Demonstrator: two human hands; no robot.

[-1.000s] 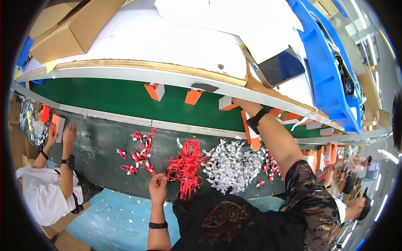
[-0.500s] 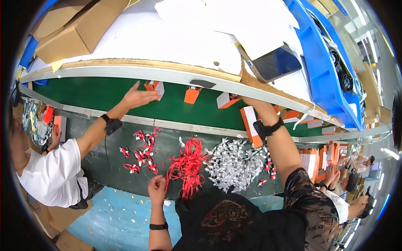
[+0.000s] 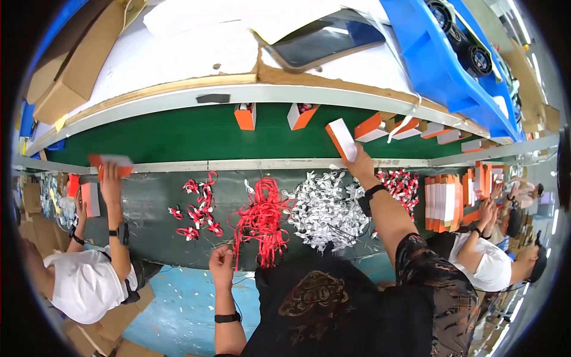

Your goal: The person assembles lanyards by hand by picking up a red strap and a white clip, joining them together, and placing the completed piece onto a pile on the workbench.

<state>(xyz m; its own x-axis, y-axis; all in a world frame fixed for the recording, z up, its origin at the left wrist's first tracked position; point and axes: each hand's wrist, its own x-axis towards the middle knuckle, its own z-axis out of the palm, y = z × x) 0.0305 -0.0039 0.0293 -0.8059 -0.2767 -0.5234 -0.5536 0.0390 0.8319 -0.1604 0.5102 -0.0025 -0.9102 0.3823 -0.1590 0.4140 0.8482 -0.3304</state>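
Observation:
My right hand [image 3: 361, 166] is closed on the near end of a slim white and orange box [image 3: 341, 141], just over the front rail of the green belt. My left hand [image 3: 222, 262] is low at the bench's front edge, fingers pinched together; what they hold, if anything, is too small to make out. Right beside it lies a tangled heap of red straps [image 3: 264, 217]. A pile of small white and clear pieces [image 3: 327, 214] sits right of the straps. Small red and white bundles [image 3: 202, 208] are scattered to the left, with more red and white pieces [image 3: 401, 187] beyond my right wrist.
The green belt [image 3: 196, 137] runs under a shelf [image 3: 172, 92] and carries several orange and white boxes [image 3: 245, 117]. A phone [image 3: 327, 41] and a blue bin [image 3: 440, 65] are on the shelf. A co-worker's hand [image 3: 111, 185] holds a box at left; boxes [image 3: 443, 202] stand in a row at right.
My right hand has drawn back from under the shelf and taken hold of the box. My left hand stays pinched in place. The co-worker's hand has pulled back from the belt with a box. The view has shifted.

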